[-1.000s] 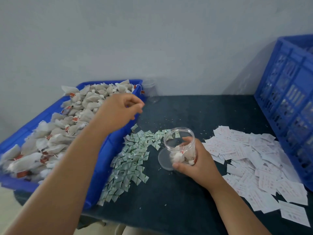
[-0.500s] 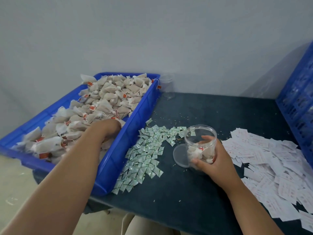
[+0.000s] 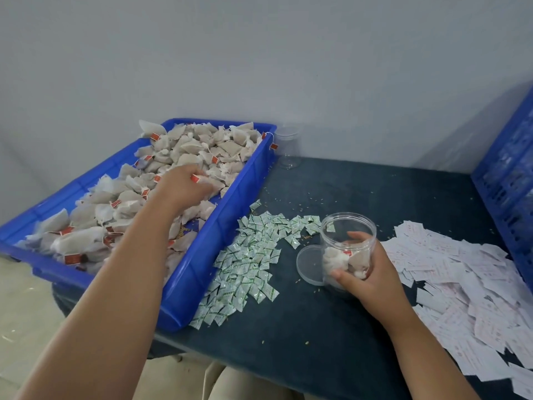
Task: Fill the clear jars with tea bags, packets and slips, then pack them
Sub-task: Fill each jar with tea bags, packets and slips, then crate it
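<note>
A clear jar (image 3: 347, 235) with a few tea bags at its bottom stands on the dark table, and my right hand (image 3: 366, 269) grips it from the right side. Its clear lid (image 3: 310, 264) lies flat just to its left. My left hand (image 3: 181, 186) is down among the heap of tea bags (image 3: 184, 151) in the blue tray (image 3: 196, 269), its fingers curled round one tea bag with a red tag. A spread of small green-and-white packets (image 3: 248, 255) lies between tray and jar. White paper slips (image 3: 461, 278) cover the table to the right.
A second, empty clear jar (image 3: 288, 145) stands at the back by the tray's far corner, near the grey wall. A tall blue crate (image 3: 510, 180) closes off the right side. Loose grains are scattered over the dark table (image 3: 360, 186).
My left hand went from above the tray's right rim down into the tea bags, then further back, and now grips one. My right hand kept hold of the jar.
</note>
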The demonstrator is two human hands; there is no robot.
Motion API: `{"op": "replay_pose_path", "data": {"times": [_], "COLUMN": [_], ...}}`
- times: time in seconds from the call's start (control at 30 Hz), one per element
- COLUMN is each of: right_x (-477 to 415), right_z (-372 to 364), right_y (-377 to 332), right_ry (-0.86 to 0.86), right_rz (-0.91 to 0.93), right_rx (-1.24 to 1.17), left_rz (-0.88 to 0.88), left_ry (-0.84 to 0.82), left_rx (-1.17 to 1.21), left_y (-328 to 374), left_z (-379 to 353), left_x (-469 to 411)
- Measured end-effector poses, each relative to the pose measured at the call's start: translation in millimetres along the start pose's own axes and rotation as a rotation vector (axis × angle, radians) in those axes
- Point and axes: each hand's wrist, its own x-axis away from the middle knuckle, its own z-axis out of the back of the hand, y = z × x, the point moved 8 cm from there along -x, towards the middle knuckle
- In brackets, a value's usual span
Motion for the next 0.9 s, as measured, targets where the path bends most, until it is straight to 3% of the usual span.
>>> {"op": "replay_pose_path", "data": {"times": [0.13,0.27,0.47,0.53,0.63,0.7,0.8,0.9], "right_x": [1,2,4,3,2,1,-1,0], "right_z": [-1,-4,-1,0,2,2,1,1], "right_y": [-3,-4,-6,-6,-5,-1,0,1], "right_ry": [-0.012,-0.028,-0.007,0.004,0.015,0.011,0.006,0.0], "right_rz": [0.003,0.013,0.028,0.024,0.008,-0.01,-0.022,-0.031], "right_rx": [0.005,0.026,0.011,-0.003,-0.013,-0.027,-0.053,-0.061], "left_rz": [-0.237,-0.455,-0.594,-0.594,-0.411,-0.356,-0.326,-0.337], "left_ry": [0.118,-0.116,-0.321,-0.295,-0.089,-0.061,-0.206,-0.195], "left_rx": [0.165,0.258,-0.025,0.071,0.265,0.029,-0.451,-0.48], "left_y": [75,156,184,181,151,123,80,58], "left_z": [29,-7,-126,-135,-117,-121,-157,-176], "left_x": [35,91,143,140,109,87,74,76]}}
